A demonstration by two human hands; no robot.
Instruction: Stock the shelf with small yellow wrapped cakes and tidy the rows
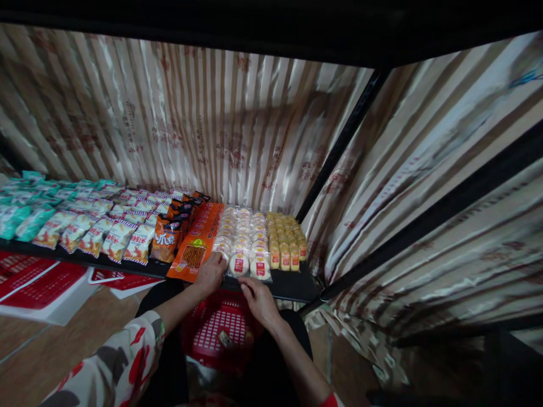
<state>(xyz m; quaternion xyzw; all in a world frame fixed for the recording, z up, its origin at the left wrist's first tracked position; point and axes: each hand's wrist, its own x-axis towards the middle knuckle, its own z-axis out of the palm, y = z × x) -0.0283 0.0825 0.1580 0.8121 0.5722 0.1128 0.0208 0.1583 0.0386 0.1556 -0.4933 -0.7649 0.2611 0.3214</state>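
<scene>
Rows of clear packets of round white crackers (240, 264) with red labels lie along the front of the black shelf (292, 287). My left hand (211, 274) rests at the front of their leftmost column, right beside a large orange snack bag (193, 254). Its fingers are bent, and they hide whatever is between them. With thumb and forefinger closed, my right hand (259, 299) pinches the lower front edge of a round cracker packet in the middle column. Small yellow snack packs (285, 257) stand to the right of the crackers.
Left along the shelf are orange-and-black bags (165, 240), white snack bags (116, 240) and teal bags (34, 222). A red basket (216, 328) with small items inside sits below, between my knees. Red-and-white crates (46, 285) lie at lower left. Dark posts (345, 144) and striped curtain (178, 124) enclose the shelf.
</scene>
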